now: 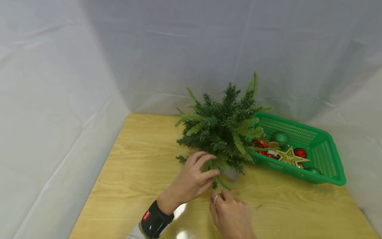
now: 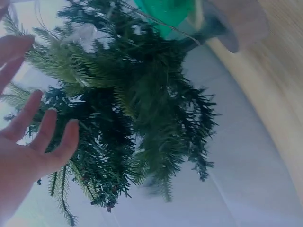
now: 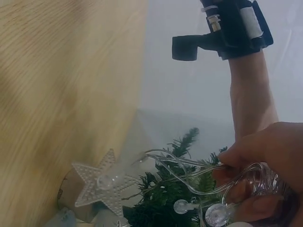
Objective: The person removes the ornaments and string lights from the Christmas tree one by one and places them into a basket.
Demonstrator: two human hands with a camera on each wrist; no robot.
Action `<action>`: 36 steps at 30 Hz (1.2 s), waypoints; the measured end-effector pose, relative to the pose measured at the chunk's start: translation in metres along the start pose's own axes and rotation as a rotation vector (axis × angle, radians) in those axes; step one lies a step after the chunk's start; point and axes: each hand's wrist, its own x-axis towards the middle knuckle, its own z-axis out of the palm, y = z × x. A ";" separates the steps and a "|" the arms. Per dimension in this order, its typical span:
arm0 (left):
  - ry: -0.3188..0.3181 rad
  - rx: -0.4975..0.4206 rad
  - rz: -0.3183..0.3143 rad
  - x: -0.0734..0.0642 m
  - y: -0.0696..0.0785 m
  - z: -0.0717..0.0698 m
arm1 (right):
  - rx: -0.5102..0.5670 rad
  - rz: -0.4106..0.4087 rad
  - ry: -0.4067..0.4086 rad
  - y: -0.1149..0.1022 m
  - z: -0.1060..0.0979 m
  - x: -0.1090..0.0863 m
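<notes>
A small artificial Christmas tree (image 1: 221,132) with dark and lighter green branches stands on the table, its wooden base (image 2: 248,26) showing in the left wrist view. My left hand (image 1: 194,177) is at the tree's lower front branches, its fingers spread and slightly bent, holding nothing. Just below it, my right hand (image 1: 232,212) grips a bundle of clear-wired string lights (image 3: 258,177) between thumb and fingers. From that bundle hang a clear star light (image 3: 106,182) and round clear bulbs (image 3: 218,215). One thin wire (image 2: 161,22) runs across the branches near the trunk.
To the tree's right stands a green plastic basket (image 1: 325,156) holding a gold star (image 1: 290,156), red baubles (image 1: 300,152) and green baubles (image 1: 280,137). Tree branches overhang its left end. White sheeting (image 1: 179,49) encloses the wooden table (image 1: 128,166) at the back and sides.
</notes>
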 end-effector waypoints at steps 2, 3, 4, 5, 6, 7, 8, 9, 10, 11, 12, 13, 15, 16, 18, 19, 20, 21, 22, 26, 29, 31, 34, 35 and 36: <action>-0.018 0.010 0.018 -0.001 -0.001 0.001 | -0.003 -0.009 -0.005 -0.001 0.002 -0.001; -0.022 0.020 0.033 -0.001 -0.001 0.001 | -0.003 -0.011 -0.008 -0.001 0.003 -0.001; -0.022 0.028 0.047 0.000 -0.001 0.001 | -0.004 -0.010 -0.016 -0.001 0.004 -0.001; -0.022 0.030 0.060 0.002 -0.002 0.000 | -0.003 -0.009 -0.024 -0.002 0.004 -0.001; -0.020 0.035 0.075 0.004 -0.002 -0.001 | -0.003 -0.010 -0.028 -0.002 0.005 -0.001; -0.019 0.037 0.088 0.005 -0.003 -0.002 | -0.003 -0.013 -0.034 -0.002 0.005 -0.001; -0.022 0.039 0.099 0.007 -0.003 -0.003 | 0.000 -0.013 -0.046 -0.002 0.006 -0.001; -0.029 0.034 0.109 0.009 -0.004 -0.005 | 0.005 -0.013 -0.053 -0.003 0.006 -0.001; -0.037 0.018 0.111 0.011 -0.004 -0.006 | 0.003 -0.018 -0.052 -0.003 0.007 -0.001; -0.045 -0.003 0.107 0.013 -0.005 -0.008 | 0.006 -0.021 -0.052 -0.003 0.007 -0.001; -0.052 -0.024 0.093 0.014 -0.006 -0.010 | 0.010 -0.023 -0.052 -0.004 0.007 0.000; -0.062 -0.046 0.073 0.014 -0.008 -0.011 | 0.012 -0.024 -0.049 -0.004 0.008 0.000; -0.081 -0.071 0.020 0.014 -0.013 -0.013 | 0.024 -0.020 -0.039 -0.004 0.008 0.001; -0.096 -0.081 -0.014 0.013 -0.015 -0.013 | 0.030 -0.013 -0.039 -0.004 0.007 0.002; -0.145 -0.067 -0.068 0.010 -0.020 -0.012 | 0.042 0.009 -0.047 -0.005 0.004 0.003; -0.180 -0.061 -0.085 0.008 -0.022 -0.011 | 0.039 0.020 -0.042 -0.005 0.003 0.004; -0.211 -0.057 -0.098 0.006 -0.024 -0.010 | 0.040 0.038 -0.048 -0.006 0.001 0.004; -0.236 -0.063 -0.109 0.005 -0.025 -0.008 | 0.039 0.058 -0.056 -0.006 -0.001 0.005; -0.251 -0.068 -0.114 0.004 -0.026 -0.006 | 0.034 0.070 -0.060 -0.006 -0.002 0.006; -0.246 -0.079 -0.093 0.004 -0.027 0.001 | 0.039 0.062 -0.066 -0.007 -0.003 0.005; -0.260 -0.060 -0.056 0.003 -0.026 0.005 | 0.071 -0.025 0.021 -0.007 0.002 0.004; -0.282 -0.055 -0.035 0.001 -0.026 0.009 | 0.083 -0.082 0.114 -0.006 0.005 0.004; -0.260 -0.101 -0.039 -0.006 -0.029 0.014 | 0.103 -0.090 0.203 -0.003 0.005 0.006; -0.231 -0.128 -0.046 -0.008 -0.030 0.016 | 0.101 -0.070 0.220 -0.002 0.004 0.006; -0.199 -0.157 -0.051 -0.010 -0.032 0.017 | 0.107 -0.038 0.222 -0.001 0.001 0.006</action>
